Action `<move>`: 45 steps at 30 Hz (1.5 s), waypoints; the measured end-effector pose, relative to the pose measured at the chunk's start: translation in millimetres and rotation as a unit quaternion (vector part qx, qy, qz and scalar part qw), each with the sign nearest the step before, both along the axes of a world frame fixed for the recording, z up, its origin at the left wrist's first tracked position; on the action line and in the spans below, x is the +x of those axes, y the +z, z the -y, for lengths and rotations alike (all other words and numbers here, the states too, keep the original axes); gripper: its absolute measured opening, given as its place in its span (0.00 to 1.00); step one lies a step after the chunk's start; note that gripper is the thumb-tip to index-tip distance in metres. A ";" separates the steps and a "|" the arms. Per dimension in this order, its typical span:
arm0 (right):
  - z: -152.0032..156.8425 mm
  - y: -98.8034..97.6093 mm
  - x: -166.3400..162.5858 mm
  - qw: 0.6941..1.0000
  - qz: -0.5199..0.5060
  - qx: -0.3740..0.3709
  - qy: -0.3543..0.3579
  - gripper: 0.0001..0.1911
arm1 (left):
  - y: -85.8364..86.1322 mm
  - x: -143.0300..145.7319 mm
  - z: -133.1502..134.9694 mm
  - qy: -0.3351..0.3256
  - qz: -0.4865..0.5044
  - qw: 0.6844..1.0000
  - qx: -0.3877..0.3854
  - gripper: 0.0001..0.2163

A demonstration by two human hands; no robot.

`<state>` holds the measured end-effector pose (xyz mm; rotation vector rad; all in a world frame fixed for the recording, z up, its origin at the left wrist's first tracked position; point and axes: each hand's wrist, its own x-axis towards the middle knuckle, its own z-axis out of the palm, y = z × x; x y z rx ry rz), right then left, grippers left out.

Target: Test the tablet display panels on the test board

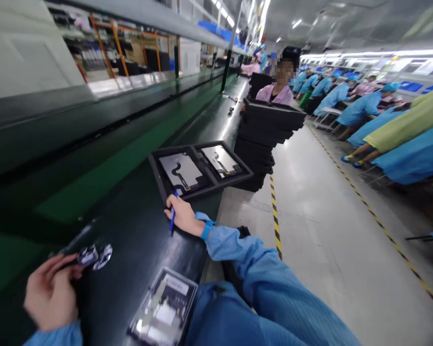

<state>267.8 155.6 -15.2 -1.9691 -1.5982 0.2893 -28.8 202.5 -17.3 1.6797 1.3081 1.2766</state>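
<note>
My left hand [52, 293], at the lower left, has its thumb and fingers closed at the edge of a small dark part with a shiny curved end [94, 256]. Its exact kind is not clear. In my right hand [185, 216] is a slim blue pen-like stick [172, 218], held upright between the fingers at the near edge of a black foam tray [158, 175]. Two flat screen panels with dark ribbon cables, one on the left [187, 169] and one on the right [222, 161], lie in its compartments. Near my lap rests a flat device panel [165, 305] with a white label.
A tall stack of black trays [260, 139] stands at the bench's right edge, with a person in pink [279, 93] behind it. Small parts [231, 110] lie farther along the bench [126, 211]. Seated workers in blue line the right side beyond a striped aisle.
</note>
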 end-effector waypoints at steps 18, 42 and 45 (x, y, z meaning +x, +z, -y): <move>73.8 -8.0 103.9 0.985 0.097 0.104 -0.096 0.14 | -11.6 1.7 180.0 -0.248 -0.360 0.888 0.141 0.48; 113.4 5.0 -10.3 0.984 0.045 0.115 -0.127 0.15 | 64.0 100.6 -3.0 -0.268 -0.407 0.873 0.029 0.27; 92.3 14.7 -4.0 0.989 0.071 0.101 -0.086 0.21 | 61.3 147.9 -27.2 -0.217 -0.458 0.862 0.005 0.21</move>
